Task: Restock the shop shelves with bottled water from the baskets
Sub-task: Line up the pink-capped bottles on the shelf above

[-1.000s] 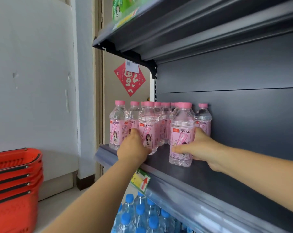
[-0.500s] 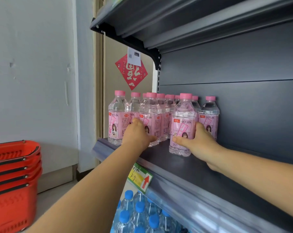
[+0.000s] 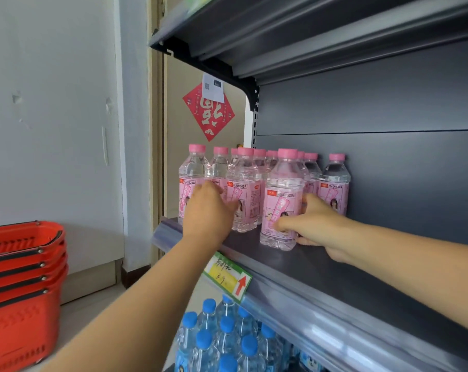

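Several clear bottles with pink caps and pink "Peach Soda" labels stand at the left end of the dark grey shelf (image 3: 335, 269). My left hand (image 3: 207, 213) wraps around a pink bottle (image 3: 244, 189) in the front row. My right hand (image 3: 314, 224) grips the lower part of the nearest pink bottle (image 3: 282, 200), which stands upright on the shelf a little in front of the others. Another pink bottle (image 3: 335, 183) stands alone to the right, near the back panel.
A stack of red shopping baskets (image 3: 21, 285) stands on the floor at the left. Blue-capped water bottles (image 3: 222, 336) fill the shelf below. A green and yellow price tag (image 3: 227, 276) hangs on the shelf edge. Another shelf (image 3: 308, 36) juts out overhead.
The view has shifted slightly. Both hands keep their hold on the same two bottles, which stay on the shelf; the right-hand bottle sits a little closer to the group than a second ago.
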Motion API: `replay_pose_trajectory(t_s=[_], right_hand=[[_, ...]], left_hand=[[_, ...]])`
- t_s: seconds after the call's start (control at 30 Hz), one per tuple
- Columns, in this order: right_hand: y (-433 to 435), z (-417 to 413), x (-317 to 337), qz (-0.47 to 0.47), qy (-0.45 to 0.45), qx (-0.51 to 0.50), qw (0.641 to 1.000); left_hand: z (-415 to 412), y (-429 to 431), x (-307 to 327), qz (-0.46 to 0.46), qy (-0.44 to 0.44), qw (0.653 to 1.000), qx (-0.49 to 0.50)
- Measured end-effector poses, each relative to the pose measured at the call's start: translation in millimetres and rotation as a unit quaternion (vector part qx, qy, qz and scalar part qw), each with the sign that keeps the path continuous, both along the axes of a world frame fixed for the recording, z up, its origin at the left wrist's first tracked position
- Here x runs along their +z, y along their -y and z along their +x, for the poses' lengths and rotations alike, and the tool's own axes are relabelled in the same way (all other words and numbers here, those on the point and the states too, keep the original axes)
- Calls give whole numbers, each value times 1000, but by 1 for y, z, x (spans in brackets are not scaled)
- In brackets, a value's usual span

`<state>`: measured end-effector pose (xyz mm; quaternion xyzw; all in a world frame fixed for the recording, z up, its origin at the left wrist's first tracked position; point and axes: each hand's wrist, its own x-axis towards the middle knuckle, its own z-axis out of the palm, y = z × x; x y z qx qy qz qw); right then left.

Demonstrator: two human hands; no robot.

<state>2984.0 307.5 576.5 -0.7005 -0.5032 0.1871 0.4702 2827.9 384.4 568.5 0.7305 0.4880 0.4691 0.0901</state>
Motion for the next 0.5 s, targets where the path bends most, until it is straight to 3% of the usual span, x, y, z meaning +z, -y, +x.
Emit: replay_pose_trajectory(t_s=[0.1, 0.27, 0.4, 0.5], right_hand=[[-3, -25, 1, 1, 40, 12, 999], [-15, -70, 5, 1, 128, -27, 991], [-22, -87, 9, -10, 130, -34, 991], [-29, -88, 7, -5, 90, -36, 995]], left_hand=[[-28, 3, 1, 20, 34, 999, -3], [-54, 13, -9, -30, 57, 995, -79], [-56, 16, -19, -76, 47, 986, -143], [-48, 18, -24, -53, 11, 991, -121]])
